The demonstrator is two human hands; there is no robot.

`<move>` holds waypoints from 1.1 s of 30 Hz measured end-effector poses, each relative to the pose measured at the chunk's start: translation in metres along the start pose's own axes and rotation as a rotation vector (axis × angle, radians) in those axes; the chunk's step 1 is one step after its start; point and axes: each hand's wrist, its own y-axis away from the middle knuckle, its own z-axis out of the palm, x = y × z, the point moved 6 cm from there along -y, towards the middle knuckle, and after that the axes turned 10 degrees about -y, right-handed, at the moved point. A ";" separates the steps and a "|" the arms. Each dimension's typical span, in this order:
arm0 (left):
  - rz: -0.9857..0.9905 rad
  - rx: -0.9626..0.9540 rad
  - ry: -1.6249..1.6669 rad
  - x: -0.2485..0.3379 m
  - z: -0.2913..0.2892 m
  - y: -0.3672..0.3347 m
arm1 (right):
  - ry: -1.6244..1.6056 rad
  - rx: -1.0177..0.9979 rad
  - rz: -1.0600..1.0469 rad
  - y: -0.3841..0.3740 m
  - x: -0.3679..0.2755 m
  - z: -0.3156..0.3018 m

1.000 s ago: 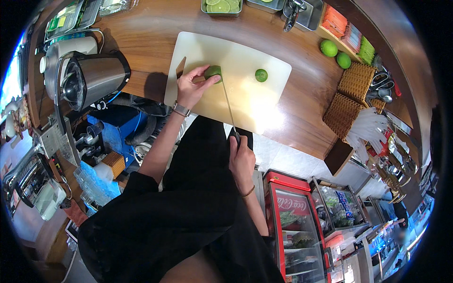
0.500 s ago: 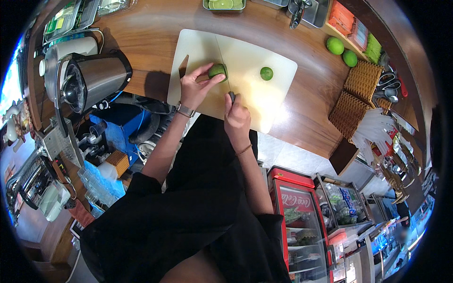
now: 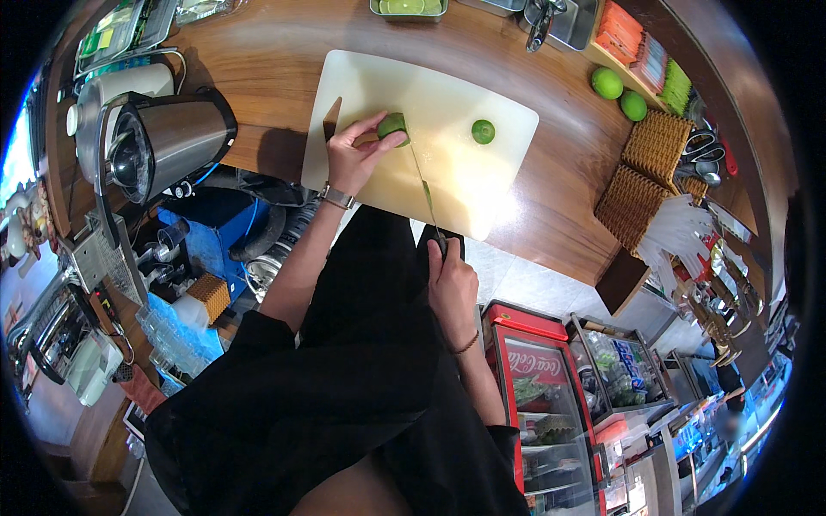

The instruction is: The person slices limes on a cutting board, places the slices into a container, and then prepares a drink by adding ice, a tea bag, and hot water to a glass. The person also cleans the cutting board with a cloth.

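Observation:
My left hand (image 3: 354, 163) pinches a green lime (image 3: 391, 126) between thumb and fingers, over the left part of a white cutting board (image 3: 344, 77). In my right hand (image 3: 453, 288) is the dark handle of a knife, just past the board's near edge. The thin knife blade (image 3: 418, 168) points up the board, its tip close to the lime. A narrow green sliver (image 3: 428, 196) lies along the blade, seemingly stuck to it. Another small green lime piece (image 3: 483, 132) rests on the right half of the board.
A metal tray of lime slices (image 3: 409, 9) stands beyond the board. Two whole limes (image 3: 607, 83) sit at the far right near woven baskets (image 3: 641, 176). A steel appliance (image 3: 172, 138) stands at left. Below right is a red glass-door fridge (image 3: 542, 378).
My right hand has drawn the knife back toward me, off the board's near edge, and a green sliver now shows on the blade. My left hand still holds the lime in nearly the same place.

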 end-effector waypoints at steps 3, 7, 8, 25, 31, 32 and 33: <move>0.016 -0.007 -0.048 0.008 -0.002 0.000 | 0.023 0.059 -0.076 -0.014 -0.002 0.008; 0.002 -0.036 0.056 0.005 0.001 0.002 | 0.007 0.210 -0.253 -0.068 -0.006 0.039; -0.010 -0.038 0.058 0.006 0.002 0.002 | 0.000 0.221 -0.257 -0.082 -0.008 0.044; -0.130 -0.013 0.011 -0.002 -0.001 0.004 | 0.076 0.067 -0.057 -0.001 -0.009 -0.002; -0.076 0.016 -0.010 0.002 -0.002 0.004 | 0.110 0.099 -0.081 -0.015 -0.007 0.007; -0.075 0.006 -0.019 0.003 -0.002 0.004 | 0.083 0.154 -0.175 -0.026 -0.007 0.016; -0.073 -0.005 -0.030 0.004 -0.002 0.004 | 0.053 0.210 -0.268 -0.040 -0.007 0.027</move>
